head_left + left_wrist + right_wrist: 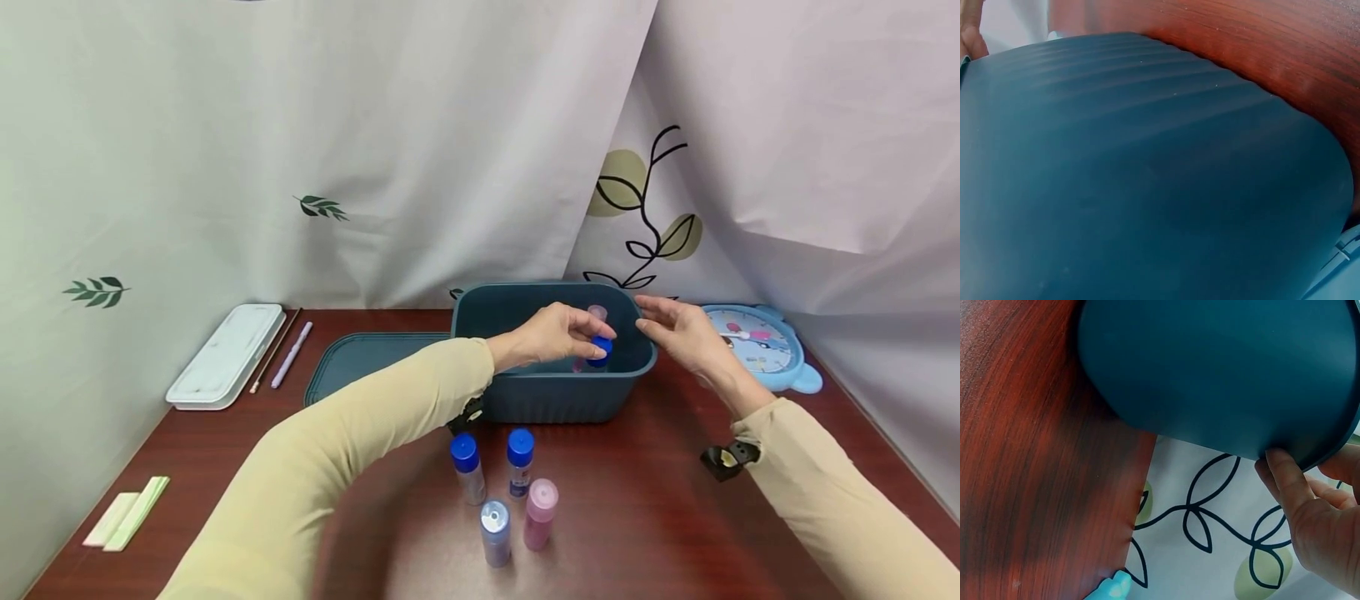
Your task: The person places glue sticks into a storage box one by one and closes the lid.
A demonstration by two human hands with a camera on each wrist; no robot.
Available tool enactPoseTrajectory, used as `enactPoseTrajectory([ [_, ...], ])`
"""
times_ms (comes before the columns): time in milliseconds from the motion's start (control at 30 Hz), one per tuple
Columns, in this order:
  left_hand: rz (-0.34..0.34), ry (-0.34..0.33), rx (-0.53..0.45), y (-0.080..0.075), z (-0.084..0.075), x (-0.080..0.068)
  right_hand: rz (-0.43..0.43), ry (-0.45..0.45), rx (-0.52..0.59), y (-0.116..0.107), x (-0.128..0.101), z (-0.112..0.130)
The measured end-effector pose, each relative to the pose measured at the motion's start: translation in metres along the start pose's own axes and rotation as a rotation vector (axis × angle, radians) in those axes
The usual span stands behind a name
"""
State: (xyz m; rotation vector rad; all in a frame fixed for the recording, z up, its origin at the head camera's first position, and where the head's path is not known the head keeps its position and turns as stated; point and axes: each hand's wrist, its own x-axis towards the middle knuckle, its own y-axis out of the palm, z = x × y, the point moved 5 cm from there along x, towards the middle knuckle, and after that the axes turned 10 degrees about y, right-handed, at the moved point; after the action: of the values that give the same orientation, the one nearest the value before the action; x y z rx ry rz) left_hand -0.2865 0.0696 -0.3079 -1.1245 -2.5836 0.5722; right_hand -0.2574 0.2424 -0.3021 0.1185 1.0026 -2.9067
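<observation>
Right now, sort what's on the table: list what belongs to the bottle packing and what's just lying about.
In the job: left hand, blue-capped bottle it holds, teal bin, right hand at the rim, four bottles in front.

Lying about: bin lid, white case, pens, blue clock, green strips.

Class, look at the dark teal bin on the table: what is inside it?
Inside the teal bin, the left hand holds a blue-capped bottle; a pink-capped bottle shows behind it. The front wall and hand hide the bin's floor and anything else there.

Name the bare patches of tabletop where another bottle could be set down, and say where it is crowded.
Free: between the white case and paper strips; right of the bottles. Crowded: over the blue bin, where both hands meet.
</observation>
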Motion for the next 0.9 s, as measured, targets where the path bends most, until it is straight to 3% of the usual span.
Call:
enactPoseTrajectory([
  [267, 0.035, 0.03, 0.062, -0.004, -0.007, -0.005, 0.003, -0.001, -0.014, 0.0, 0.0, -0.001],
  [433, 0.068, 0.094, 0.018, -0.017, -0.025, -0.023, 0.0, -0.011, -0.013, 0.0, -0.001, 0.001],
  [533, 0.106, 0.15, -0.046, -0.028, -0.037, -0.045, -0.007, -0.02, -0.004, 0.0, -0.001, 0.003],
  [667, 0.16, 0.174, -0.107, -0.041, -0.043, -0.085, -0.013, -0.023, -0.003, -0.002, 0.0, 0.003],
  [767, 0.201, 0.169, -0.149, -0.046, -0.037, -0.116, -0.005, -0.023, 0.001, -0.002, 0.001, 0.002],
  [900, 0.231, 0.154, -0.205, -0.047, -0.018, -0.149, 0.006, -0.033, 0.019, 0.0, 0.0, 0.0],
])
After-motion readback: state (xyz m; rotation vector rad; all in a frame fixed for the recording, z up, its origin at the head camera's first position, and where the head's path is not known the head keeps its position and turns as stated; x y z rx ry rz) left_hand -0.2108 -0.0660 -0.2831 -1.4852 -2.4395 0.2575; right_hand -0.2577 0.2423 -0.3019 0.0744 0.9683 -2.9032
